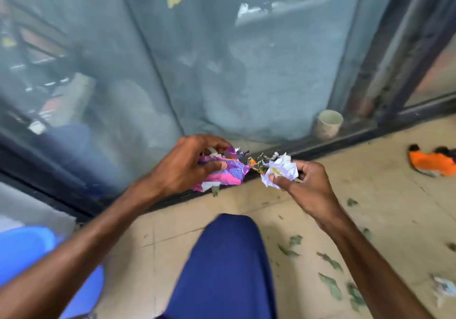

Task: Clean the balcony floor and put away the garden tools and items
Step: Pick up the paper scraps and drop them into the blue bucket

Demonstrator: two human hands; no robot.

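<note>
Containers first. Noted one pale cup [329,124] standing upright on the ledge at the foot of the glass panel [246,72], right of both hands and well apart from them; cannot tell its contents. Noted a blue plastic tub [22,252] at lower left, cropped by the frame edge and blurred; inside not visible.

Task items. Logged a crumpled pink-and-purple wrapper [222,170] gripped in the left hand [187,165], fingers and thumb curled round it; white patch at its lower edge. Logged a crumpled white paper ball [281,168] pinched between thumb and fingers of the right hand [306,183], with a tuft of green leaf bits [262,163] jutting toward the wrapper. Both bundles held just beside each other, above the dark track where glass meets the tiled floor [382,195].

Counts. Hands: two, both gripping. Wrapper: one. Paper ball: one. Cup: one. Tub: one. Loose green leaves [330,286] on the tiles at right: around ten, not tallied exactly owing to blur. Orange-and-black item [431,162] on the floor far right: one, identity unclear. Pale crumpled scrap [444,289] at lower right edge: one.
</note>
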